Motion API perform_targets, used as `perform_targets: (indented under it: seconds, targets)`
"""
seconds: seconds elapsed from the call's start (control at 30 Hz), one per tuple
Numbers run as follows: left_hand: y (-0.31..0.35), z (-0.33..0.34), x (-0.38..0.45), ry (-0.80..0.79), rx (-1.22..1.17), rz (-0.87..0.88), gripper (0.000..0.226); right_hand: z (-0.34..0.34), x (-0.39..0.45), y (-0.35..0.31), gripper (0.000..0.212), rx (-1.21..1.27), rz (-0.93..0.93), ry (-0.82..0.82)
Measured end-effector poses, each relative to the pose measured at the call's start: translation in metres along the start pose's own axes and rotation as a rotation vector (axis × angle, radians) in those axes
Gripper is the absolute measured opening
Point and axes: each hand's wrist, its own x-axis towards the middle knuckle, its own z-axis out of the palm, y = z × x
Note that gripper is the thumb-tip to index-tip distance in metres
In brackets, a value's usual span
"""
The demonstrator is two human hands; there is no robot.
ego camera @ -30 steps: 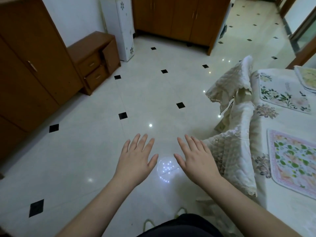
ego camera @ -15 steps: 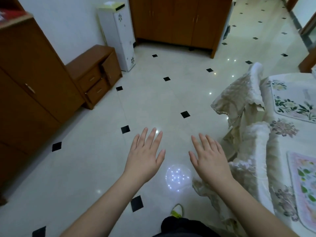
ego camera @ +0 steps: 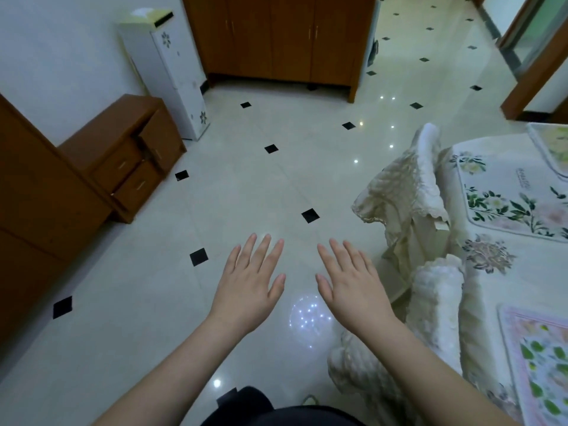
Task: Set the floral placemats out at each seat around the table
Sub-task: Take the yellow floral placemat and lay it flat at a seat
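Both hands were held out palm-down above the tiled floor [ego camera: 252, 186], side by side and apart from each other. The left hand [ego camera: 250, 279] had its fingers straight and lightly spread and held nothing; the right hand [ego camera: 353, 282] was likewise flat, fingers extended, and empty.

The desk [ego camera: 479, 290] stood at the right edge of the view under a cream cloth with flower motifs. Three floral placemats lay flat on it: one with green leaves and pale blooms [ego camera: 510, 201] at the far side, a pink-bordered one with green and yellow print [ego camera: 541, 364] at the near side, cut by the frame edge, and a corner of a third [ego camera: 550, 149] at the far right. Two chairs with quilted cream covers, one farther [ego camera: 402, 192] and one nearer [ego camera: 436, 305], stood against the desk's left side, the right hand just left of the nearer one.

To the left stood a low wooden drawer unit [ego camera: 129, 161], its drawers closed, and beside it a narrow white cabinet [ego camera: 172, 72]; whether anything was inside either could not be told.
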Motion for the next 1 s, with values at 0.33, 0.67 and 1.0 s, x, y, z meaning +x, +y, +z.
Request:
perform_targets:
  seconds: [0.33, 0.67, 1.0]
  targets:
    - [-0.026, -0.004, 0.118, 0.027, -0.035, 0.116, 0.067, 0.003, 0.089, 0.014, 0.058, -0.021, 0.092, -0.015]
    - [-0.141, -0.004, 0.224, 0.008, -0.085, 0.142, 0.071, 0.005, 0.221, -0.018, 0.06, -0.022, 0.225, -0.02]
    - [-0.171, 0.004, 0.336, -0.029, -0.111, 0.19, 0.061, 0.008, 0.312, 0.003, 0.06, -0.022, 0.291, -0.04]
